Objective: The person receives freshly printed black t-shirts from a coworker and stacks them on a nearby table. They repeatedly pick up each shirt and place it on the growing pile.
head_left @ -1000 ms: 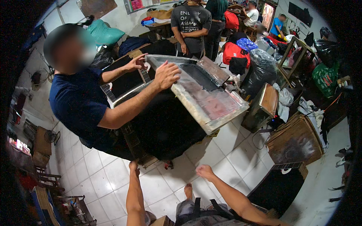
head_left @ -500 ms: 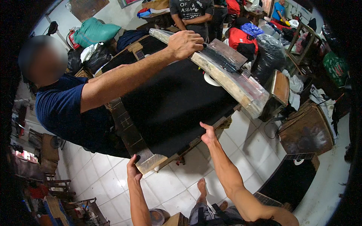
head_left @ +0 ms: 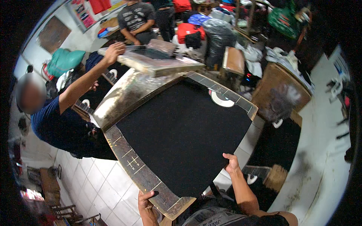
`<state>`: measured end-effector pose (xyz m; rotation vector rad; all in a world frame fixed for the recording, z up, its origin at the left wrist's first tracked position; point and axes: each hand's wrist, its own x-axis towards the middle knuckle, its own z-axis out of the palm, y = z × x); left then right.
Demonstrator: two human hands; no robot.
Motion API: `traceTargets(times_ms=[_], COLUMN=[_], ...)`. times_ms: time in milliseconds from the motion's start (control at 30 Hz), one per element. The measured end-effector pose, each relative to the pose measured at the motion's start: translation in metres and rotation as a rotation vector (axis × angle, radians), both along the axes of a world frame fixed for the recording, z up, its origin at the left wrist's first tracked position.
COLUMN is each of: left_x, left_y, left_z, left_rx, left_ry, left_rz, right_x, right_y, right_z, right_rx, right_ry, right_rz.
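Note:
A large flat board with dark, ruled end strips carries a stretched piece of black cloth. Near its far right end a white curved print shows on the cloth. My left hand grips the near left corner, thumb on top. Along the near right edge, my right hand holds the board with its thumb over the cloth; the fingers beneath are hidden. The board is held in front of me, off the pale stained surface beyond it.
A co-worker in a dark blue shirt stands at left, one hand on a raised frame. Another cloth-covered board stands low at right beside the white wall. Bags and a brown panel crowd the far side.
The board has come up off its support toward me and to the right, between both my hands. My view has turned right. The co-worker still holds the frame.

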<state>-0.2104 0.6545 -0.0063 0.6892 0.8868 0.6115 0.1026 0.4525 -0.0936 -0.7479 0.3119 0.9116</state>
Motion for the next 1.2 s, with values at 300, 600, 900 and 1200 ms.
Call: traceTargets(times_ms=[300,600,900,1200], left_x=[0.033,0.056,0.319,0.414], left_y=[-0.105,0.062,-0.107,-0.209], left_z=[0.025,-0.017,0.031,-0.094], left_rx=[-0.229,0.144,1.08,1.148], left_ry=[-0.023,0.338,-0.207,0.301], left_rz=[-0.43,-0.938,-1.414,-1.817], right_x=[-0.002,-0.081,-0.065,-0.039], right_y=[-0.181,-0.03,0.009,-0.059], right_z=[0.101,0.125,0.053,-0.083], right_rx=[-0.075,-0.708,-1.658,-1.881], right_ry=[-0.171,-0.45,-0.915,-0.621], right_rz=[-0.277,-0.576,-0.525,-0.069])
